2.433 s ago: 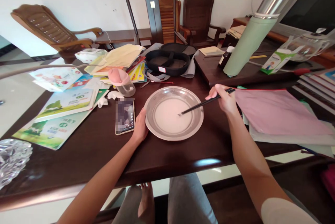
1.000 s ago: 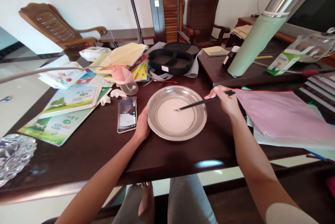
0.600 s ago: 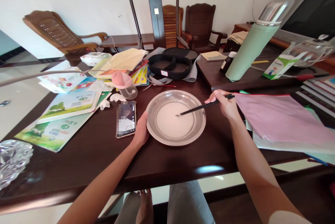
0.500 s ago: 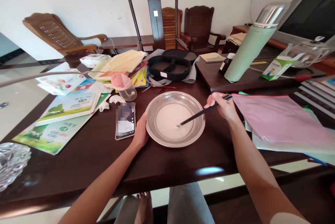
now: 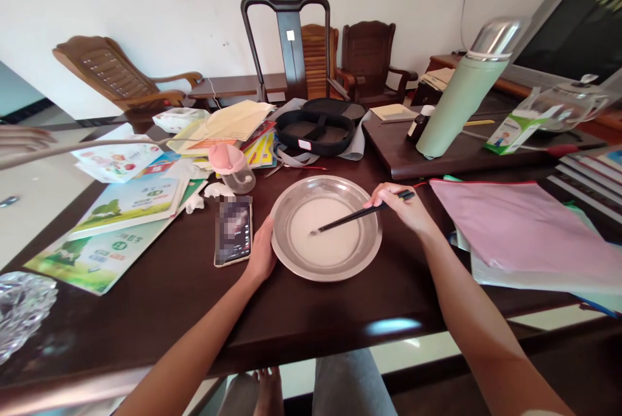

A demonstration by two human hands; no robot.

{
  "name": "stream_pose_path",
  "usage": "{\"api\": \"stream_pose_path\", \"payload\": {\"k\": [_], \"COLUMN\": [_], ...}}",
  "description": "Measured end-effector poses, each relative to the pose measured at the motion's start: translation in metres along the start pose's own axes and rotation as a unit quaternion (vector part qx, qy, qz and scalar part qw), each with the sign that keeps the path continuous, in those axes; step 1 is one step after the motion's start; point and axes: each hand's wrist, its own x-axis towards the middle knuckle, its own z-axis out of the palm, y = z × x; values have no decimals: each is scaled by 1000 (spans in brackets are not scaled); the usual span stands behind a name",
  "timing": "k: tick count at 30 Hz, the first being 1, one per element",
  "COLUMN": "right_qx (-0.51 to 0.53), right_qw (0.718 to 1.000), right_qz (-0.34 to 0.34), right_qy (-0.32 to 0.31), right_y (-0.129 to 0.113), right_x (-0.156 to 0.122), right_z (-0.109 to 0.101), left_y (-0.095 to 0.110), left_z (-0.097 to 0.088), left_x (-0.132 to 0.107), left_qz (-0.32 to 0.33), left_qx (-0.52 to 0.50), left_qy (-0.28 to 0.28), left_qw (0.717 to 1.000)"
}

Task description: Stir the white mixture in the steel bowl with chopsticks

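Note:
A round metal basin sits on the dark table, holding a milky white liquid. My left hand grips the basin's left rim, its fingertips partly hidden along the side. Above the right rim, my right hand is closed around black chopsticks. Their lower tips dip into the liquid, left of its middle. A phone with a lit, partly blurred screen lies just left of my left hand.
Left of the phone are booklets, crumpled tissue and a pink-lidded cup. A black case lies behind the basin. To the right are a green thermos and a pink folder. A cut-glass dish stands at the left edge.
My right hand has moved a little left, carrying the chopstick tips leftward through the liquid. My left hand stays on the rim. A blurred hand-like shape has appeared at the far left.

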Motion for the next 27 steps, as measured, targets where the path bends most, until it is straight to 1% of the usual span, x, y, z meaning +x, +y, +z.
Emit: {"api": "stream_pose_path", "payload": {"k": [2,4,5,6,9,10,11,12,15,16,17,18,20,21,22,23,26,27], "right_qx": [-3,16,29,38,28,17,6,-1,14,26,36,41,32,22,12,3,9,21], "right_qw": [999,995,994,995,1000,1000,1000,1000,995,993,994,996,999,1000,1000,1000,997,996], "right_qz": [-11,-24,-27,-26,-5,-2,-2,-5,-23,-29,-30,-25,-5,-2,-3,-5,-16,-19], "right_qy": [47,99,104,91,-3,-20,-18,1,96,110,101,75,-2,-23,-26,-13,72,88], "right_y": [0,1,2,2,1,0,-1,-1,1,2,3,3,1,-1,-2,-2,0,2], "right_x": [0,0,0,0,-1,-1,-1,-1,-1,-1,-1,-1,-1,-1,-1,-1,-1,-1], "right_z": [-2,-5,-6,-6,-1,0,0,0,-6,-7,-7,-7,-3,-2,-1,-1,-7,-8], "left_y": [0,2,2,3,4,5,5,5,4,4,4,3,2,2,1,1,-1,-2], "left_z": [0,0,1,1,3,3,3,3,3,3,3,3,3,3,2,2,0,0], "left_x": [0,0,-1,-1,-1,-2,-2,-1,-1,-1,-1,-1,-1,-1,-1,0,1,1], "left_qz": [6,12,14,14,2,-1,-3,-3,-3,-6,-10,-14,-22,-24,-27,-27,-18,-13], "left_qx": [2,7,9,9,-5,-9,-9,-9,-8,-11,-16,-21,-31,-35,-38,-38,-26,-20], "left_qy": [-4,-4,-1,1,3,4,4,4,1,2,4,6,9,10,10,9,6,4], "left_qw": [1000,1000,1000,1000,1000,1000,1000,1000,1000,1000,1000,1000,999,999,999,999,999,1000]}}
